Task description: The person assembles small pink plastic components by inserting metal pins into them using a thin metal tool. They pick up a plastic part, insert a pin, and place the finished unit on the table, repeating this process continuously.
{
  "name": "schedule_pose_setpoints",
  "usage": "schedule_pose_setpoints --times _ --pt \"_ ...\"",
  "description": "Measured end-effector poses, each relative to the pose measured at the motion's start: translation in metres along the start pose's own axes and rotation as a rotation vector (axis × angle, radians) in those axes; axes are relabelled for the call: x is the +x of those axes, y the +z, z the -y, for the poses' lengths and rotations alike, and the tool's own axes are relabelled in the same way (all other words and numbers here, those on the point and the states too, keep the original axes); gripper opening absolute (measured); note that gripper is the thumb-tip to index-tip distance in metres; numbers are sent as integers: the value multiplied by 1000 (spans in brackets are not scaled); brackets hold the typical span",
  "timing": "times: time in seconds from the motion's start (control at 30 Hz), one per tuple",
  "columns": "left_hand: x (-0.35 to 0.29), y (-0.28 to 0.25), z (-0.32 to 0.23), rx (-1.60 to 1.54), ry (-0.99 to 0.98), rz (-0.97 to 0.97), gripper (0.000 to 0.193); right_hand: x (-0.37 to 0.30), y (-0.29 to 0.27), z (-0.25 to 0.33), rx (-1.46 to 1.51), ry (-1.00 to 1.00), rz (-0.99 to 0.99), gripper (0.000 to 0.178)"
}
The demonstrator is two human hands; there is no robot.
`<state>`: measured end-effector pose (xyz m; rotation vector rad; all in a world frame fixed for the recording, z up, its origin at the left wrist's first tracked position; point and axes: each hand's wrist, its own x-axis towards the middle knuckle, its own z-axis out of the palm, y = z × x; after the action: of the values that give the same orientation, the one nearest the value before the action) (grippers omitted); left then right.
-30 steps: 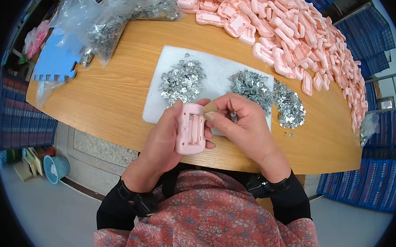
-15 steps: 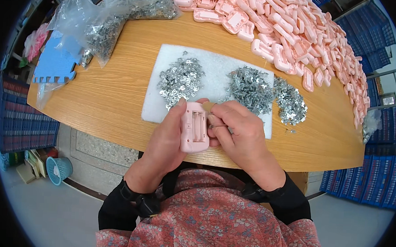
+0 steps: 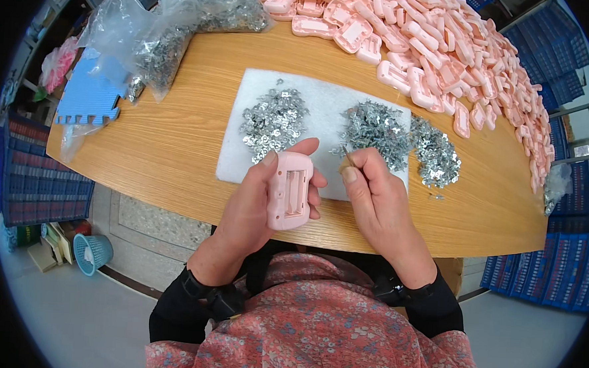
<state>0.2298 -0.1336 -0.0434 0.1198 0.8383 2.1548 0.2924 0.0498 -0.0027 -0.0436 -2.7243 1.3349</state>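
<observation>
My left hand [image 3: 244, 198] is wrapped round a pink plastic housing [image 3: 290, 192], its battery compartment facing up. Fingertips show past the housing's right side. Apart from it, to the right, my right hand [image 3: 385, 201] is closed in a pinch on thin metal tweezers [image 3: 347, 151], mostly hidden by the fingers; a tan cover shows at a fingertip. The tip points at a heap of small silvery metal pieces [image 3: 375, 131] on a white foam sheet [image 3: 326, 96]. Another heap of flat metal clips [image 3: 274, 119] lies on the sheet's left part.
More metal clips [image 3: 437, 155] lie on the wooden table [image 3: 184, 128] right of the sheet. A large pile of pink housings [image 3: 415, 40] covers the far right. Clear bags of metal parts [image 3: 165, 54] and a blue foam mat [image 3: 89, 93] are at the left.
My right hand has moved away from the housing, right and slightly forward, to the edge of the right-hand heap on the sheet. My left hand still holds the housing in nearly the same place.
</observation>
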Motion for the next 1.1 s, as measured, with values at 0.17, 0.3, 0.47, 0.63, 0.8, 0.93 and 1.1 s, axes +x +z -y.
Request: schedule_pose_setpoints --times 0.17,0.3,0.47,0.63,0.8,0.93,1.1 --pt "1 0 0 49 57 -23 63 -11 -1 11 -130 0 62 23" --pt "3 3 1 117 57 -71 60 -10 7 19 -222 38 134 33" --pt "1 9 6 295 72 -166 56 -5 14 20 -299 21 173 46" --pt "1 18 1 467 100 -221 54 -2 20 11 -259 31 183 53" --pt "5 12 1 348 50 -258 62 -2 28 3 -59 32 99 48" --pt "5 11 -2 336 38 -279 62 3 23 -7 61 51 86 45" --pt "-4 4 -7 378 63 -318 59 15 7 -1 -208 82 159 36"
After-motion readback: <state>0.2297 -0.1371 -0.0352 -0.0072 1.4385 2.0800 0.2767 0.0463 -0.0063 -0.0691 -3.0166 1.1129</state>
